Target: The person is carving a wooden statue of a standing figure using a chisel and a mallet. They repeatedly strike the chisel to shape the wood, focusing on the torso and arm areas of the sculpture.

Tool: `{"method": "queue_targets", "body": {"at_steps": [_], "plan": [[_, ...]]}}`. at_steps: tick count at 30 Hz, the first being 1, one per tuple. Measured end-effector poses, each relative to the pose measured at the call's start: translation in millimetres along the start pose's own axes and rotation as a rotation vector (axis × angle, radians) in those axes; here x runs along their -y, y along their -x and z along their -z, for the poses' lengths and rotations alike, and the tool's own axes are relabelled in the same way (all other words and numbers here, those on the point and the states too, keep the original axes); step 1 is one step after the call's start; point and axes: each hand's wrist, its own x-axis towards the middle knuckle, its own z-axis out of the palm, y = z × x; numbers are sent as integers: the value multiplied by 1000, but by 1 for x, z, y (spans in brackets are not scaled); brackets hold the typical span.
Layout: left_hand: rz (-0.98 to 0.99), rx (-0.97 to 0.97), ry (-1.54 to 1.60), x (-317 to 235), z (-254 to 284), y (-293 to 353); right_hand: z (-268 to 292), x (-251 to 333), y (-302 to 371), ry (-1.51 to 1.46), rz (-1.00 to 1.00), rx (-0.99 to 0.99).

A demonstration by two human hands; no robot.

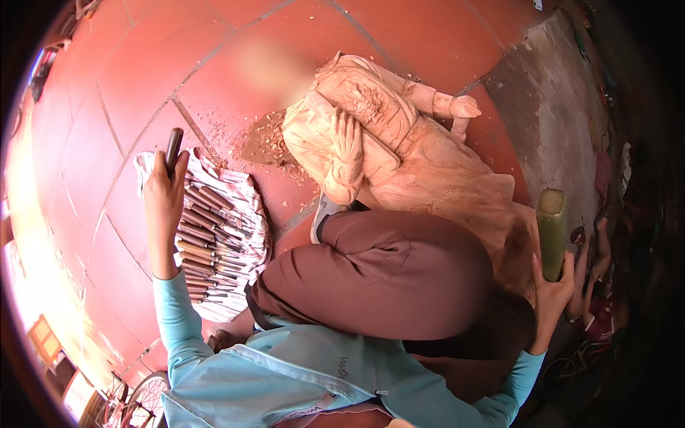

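Note:
My left hand (165,187) is closed round a carving chisel (173,148); its dark handle sticks up above the fist and the blade is hidden. Beneath that hand lies a striped cloth (250,207) with several wooden-handled chisels (200,239) laid out side by side. Off to the right, my right hand (553,296) grips a greenish club-shaped mallet (551,235), its thick end upward. Between the two hands, a carved wooden figure (407,150) lies on the floor beyond my bent knee, with folded robes and one carved hand across the chest. Neither tool touches it.
Wood chips (275,143) are scattered on the red tiled floor (128,93) by the figure's left end. A grey concrete strip (549,107) runs at the right. My brown-trousered knee (399,274) fills the middle. A bicycle wheel (146,399) shows at lower left.

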Motion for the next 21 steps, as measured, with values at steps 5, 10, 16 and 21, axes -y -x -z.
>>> {"method": "queue_targets", "body": {"at_steps": [5, 10, 16, 21], "plan": [[441, 34, -114, 191, -102, 109, -9, 13, 11, 30, 102, -71], [600, 6, 172, 251, -90, 186, -12, 3, 18, 7, 34, 57], [896, -117, 702, 233, -141, 200, -19, -45, -13, 42, 260, 73], [901, -144, 265, 279, -177, 222, -9, 2, 13, -20, 35, 119]]}}
